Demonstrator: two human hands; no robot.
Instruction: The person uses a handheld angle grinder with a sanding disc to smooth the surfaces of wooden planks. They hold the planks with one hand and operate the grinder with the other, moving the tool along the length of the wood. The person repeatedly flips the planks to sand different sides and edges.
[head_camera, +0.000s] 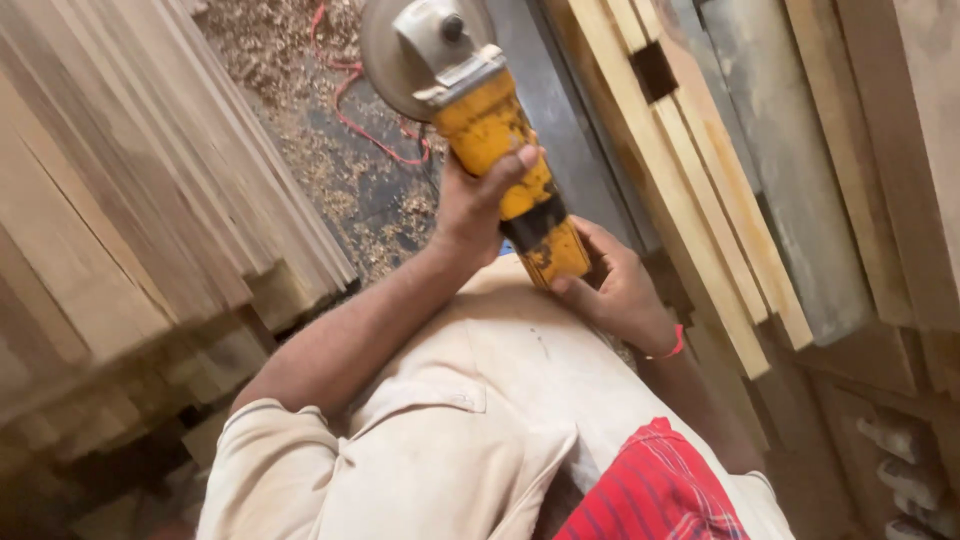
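The grinder (500, 150), yellow with a grey head and disc, is held up in front of the person's chest, disc end pointing away. The left hand (475, 205) wraps its body, thumb across the top. The right hand (615, 285) grips the rear end, though its fingers are partly hidden, so how tight is hard to judge. Stacked planks (130, 190) lie to the left, a wooden frame (690, 190) to the right. A red cord (355, 110) runs over the sawdust-strewn floor (280, 60).

Yellow grinder (505, 160), red-striped cloth (655, 495)
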